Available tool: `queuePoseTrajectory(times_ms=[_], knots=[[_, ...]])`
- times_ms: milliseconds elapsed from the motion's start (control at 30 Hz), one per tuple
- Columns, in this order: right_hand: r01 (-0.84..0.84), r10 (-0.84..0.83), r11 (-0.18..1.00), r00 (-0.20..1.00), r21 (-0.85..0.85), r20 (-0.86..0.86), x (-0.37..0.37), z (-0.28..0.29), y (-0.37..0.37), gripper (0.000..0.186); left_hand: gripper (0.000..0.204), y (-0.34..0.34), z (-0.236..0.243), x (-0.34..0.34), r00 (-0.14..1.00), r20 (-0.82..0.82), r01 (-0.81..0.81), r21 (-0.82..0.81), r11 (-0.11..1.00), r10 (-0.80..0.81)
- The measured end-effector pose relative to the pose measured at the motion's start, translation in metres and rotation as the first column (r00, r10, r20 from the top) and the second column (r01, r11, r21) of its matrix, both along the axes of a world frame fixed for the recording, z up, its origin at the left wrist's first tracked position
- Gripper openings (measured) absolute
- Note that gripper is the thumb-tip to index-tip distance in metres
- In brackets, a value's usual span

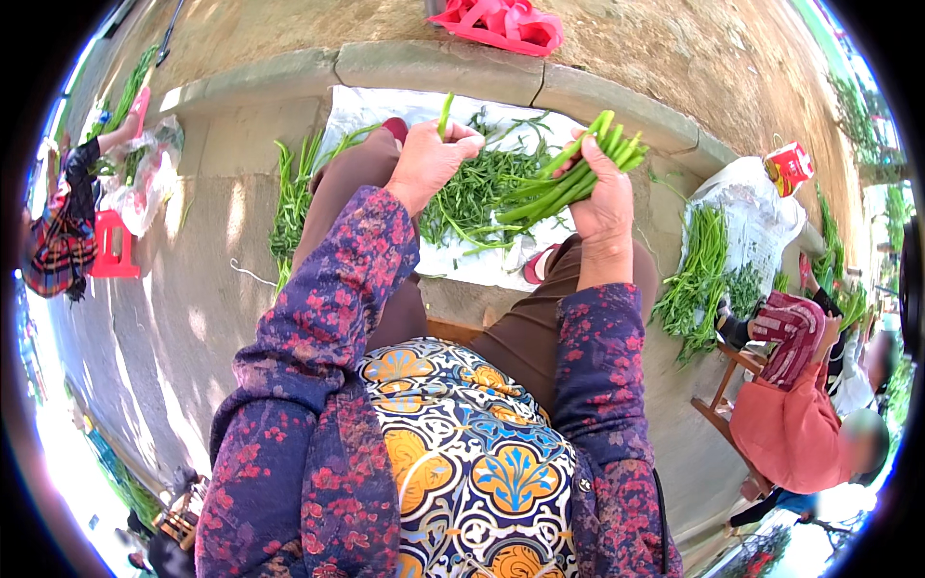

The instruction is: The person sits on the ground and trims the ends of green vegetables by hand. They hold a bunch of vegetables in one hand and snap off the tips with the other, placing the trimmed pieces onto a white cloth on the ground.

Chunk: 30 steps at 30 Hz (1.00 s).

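Observation:
My right hand point(605, 197) is wrapped round a bunch of thick green vegetable stalks point(559, 191), with their cut ends pointing up and to the right. To its left, my left hand point(429, 159) pinches a single short green stalk point(445, 113) upright between thumb and fingers. The two hands are apart, both above a white sheet point(371, 104) spread on the ground. A heap of loose green leaves point(469, 189) lies on that sheet beneath them, partly hidden by the held bunch.
More long green stems point(289, 207) lie left of my knee. Another leafy pile point(705, 255) rests at the right beside white plastic point(756, 212) and a red packet point(788, 169). A stone curb point(434, 65) runs beyond the sheet, with a pink bag point(501, 24) past it. Seated people flank me.

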State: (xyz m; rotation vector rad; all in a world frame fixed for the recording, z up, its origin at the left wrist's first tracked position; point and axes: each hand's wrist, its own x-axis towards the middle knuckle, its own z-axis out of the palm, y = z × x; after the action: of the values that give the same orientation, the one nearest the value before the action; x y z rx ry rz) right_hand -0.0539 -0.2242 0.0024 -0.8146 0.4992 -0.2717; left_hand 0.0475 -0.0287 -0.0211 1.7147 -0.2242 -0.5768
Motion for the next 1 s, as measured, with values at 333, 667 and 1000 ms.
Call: queuePoseTrajectory(times_ms=[333,667,1000], knots=[[-0.149,0.152,0.981,0.988,-0.123,0.012,-0.003,0.005,0.010,0.024,0.023,-0.004,0.025,-0.015,0.946,-0.163,0.239,-0.237,0.942,-0.281],[-0.208,0.196,0.924,0.978,-0.322,-0.070,0.000,0.007,0.027,0.015,0.019,-0.007,0.021,-0.020,0.929,-0.123,0.322,-0.193,0.927,-0.348],[-0.285,0.208,0.863,0.953,-0.418,-0.220,0.000,0.010,0.026,0.013,0.016,-0.011,0.017,-0.020,0.908,-0.089,0.400,-0.107,0.910,-0.409]])
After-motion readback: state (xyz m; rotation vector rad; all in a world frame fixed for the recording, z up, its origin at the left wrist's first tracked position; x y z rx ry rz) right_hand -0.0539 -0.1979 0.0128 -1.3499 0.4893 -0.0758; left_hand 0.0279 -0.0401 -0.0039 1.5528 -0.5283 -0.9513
